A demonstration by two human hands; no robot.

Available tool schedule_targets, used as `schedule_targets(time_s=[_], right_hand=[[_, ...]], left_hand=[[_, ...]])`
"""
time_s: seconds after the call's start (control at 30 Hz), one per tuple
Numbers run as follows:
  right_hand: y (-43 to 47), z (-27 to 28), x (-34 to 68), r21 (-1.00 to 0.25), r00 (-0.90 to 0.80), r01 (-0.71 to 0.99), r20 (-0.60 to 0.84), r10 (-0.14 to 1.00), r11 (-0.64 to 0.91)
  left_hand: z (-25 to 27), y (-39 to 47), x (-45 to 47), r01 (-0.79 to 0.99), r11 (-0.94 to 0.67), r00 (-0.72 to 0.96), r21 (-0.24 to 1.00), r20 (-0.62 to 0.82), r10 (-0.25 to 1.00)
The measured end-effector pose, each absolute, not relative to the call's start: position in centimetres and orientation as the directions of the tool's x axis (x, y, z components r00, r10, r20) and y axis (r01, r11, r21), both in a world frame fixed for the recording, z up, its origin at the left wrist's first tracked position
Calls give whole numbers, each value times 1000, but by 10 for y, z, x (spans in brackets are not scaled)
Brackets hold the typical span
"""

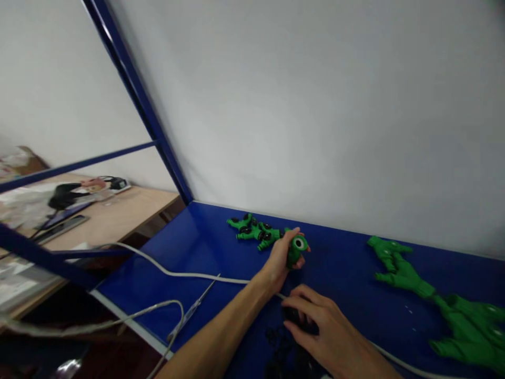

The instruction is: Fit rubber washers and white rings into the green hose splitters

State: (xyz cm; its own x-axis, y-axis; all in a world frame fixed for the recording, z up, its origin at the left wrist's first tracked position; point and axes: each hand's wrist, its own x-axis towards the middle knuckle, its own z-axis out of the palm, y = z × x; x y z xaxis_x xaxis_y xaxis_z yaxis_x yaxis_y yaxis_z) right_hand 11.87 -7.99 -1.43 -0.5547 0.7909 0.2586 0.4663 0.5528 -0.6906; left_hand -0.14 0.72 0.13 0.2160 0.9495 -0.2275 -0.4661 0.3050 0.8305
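Observation:
My left hand (281,258) is wrapped round a green hollow part (294,253), whose round end with a white ring and dark centre faces up. Closer to me, my right hand (321,323) curls its thumb and fingers about a dark, rounded black part (302,322); its exact kind is hard to make out. Small black rings (279,337) lie just left of that hand, partly lost in shadow. Beyond my left hand, several green pieces with black parts fitted (256,231) rest in a cluster on the blue surface.
Plain green pieces (406,273) lie to the right on the blue tabletop (339,273). A white cable (189,275) crosses under my left arm, near a thin pointed tool (195,306). Blue frame bars (138,95) stand at left, before a cluttered wooden desk (126,213).

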Motion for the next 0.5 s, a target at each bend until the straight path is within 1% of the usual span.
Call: schedule_targets(time_s=[0.03, 0.1, 0.13, 0.2, 0.3, 0.4, 0.43, 0.5], right_hand=[[-77, -12, 121, -690, -543, 425, 324, 774, 587], [-71, -3, 128, -677, -459, 370, 462, 759, 636], [-68, 2, 132, -667, -392, 367, 521, 758, 648], [-63, 10, 141, -660, -249, 398, 591, 768, 637], [-59, 14, 148, -659, -118, 467, 614, 780, 589], [-60, 13, 147, -630, -78, 520, 637, 767, 577], [-61, 13, 146, -625, -92, 523, 635, 767, 580], [-62, 14, 145, -624, -91, 541, 623, 777, 564]], left_hand=[[1, 7, -2, -458, 302, 223, 836, -221, 950], [1, 6, -2, -440, 294, 233, 848, -209, 950], [2, 5, -2, -428, 289, 234, 856, -204, 951], [2, 3, -1, -397, 280, 239, 874, -196, 951], [2, -1, 1, -313, 279, 262, 908, -200, 944], [1, -3, 3, -243, 286, 254, 927, -223, 941], [1, -3, 3, -236, 282, 240, 930, -226, 944], [0, -2, 4, -215, 249, 257, 944, -192, 947]])
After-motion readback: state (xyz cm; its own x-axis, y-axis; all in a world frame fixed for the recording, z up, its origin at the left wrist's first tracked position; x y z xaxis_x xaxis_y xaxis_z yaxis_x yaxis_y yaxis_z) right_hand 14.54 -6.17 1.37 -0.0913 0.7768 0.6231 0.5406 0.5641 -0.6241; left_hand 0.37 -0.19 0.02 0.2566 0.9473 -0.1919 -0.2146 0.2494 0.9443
